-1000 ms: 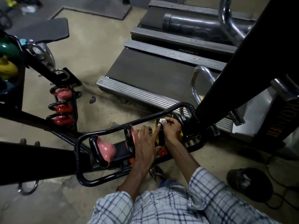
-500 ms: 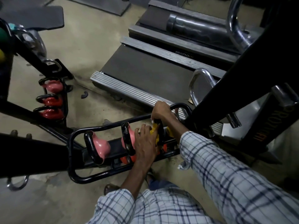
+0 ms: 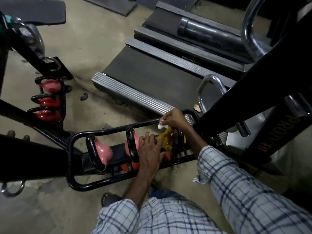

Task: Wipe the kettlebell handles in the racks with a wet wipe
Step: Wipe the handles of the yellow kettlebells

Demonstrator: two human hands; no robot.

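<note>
- The low rack (image 3: 108, 132), a loop of black tubing on the concrete floor, holds the kettlebells in a row. A pink kettlebell (image 3: 104, 152) sits at the left end, a second pink one (image 3: 130, 146) is in the middle, and the yellow kettlebell (image 3: 166, 141) is at the right end.
- The right hand (image 3: 173, 118) has its fingers curled, pinching a crumpled white wet wipe (image 3: 161, 126). The wipe is just above the yellow kettlebell, by the rack's far rail.
- The left hand (image 3: 150, 147) lies flat with its fingers spread against the yellow kettlebell, beside the middle bell's black handle.
- A thick black upright (image 3: 253, 78) crowds the rack's right end, and the checked right sleeve (image 3: 236, 179) hides part of that end.
- A treadmill (image 3: 152, 76) lies just behind the rack.
- A second rack (image 3: 63, 98) stands to the left with one pink and two red bells.
- The treadmill's edge reads "PROZYO", then fades. A post (image 3: 273, 132) on the right carries vertical lettering starting "PRO".
</note>
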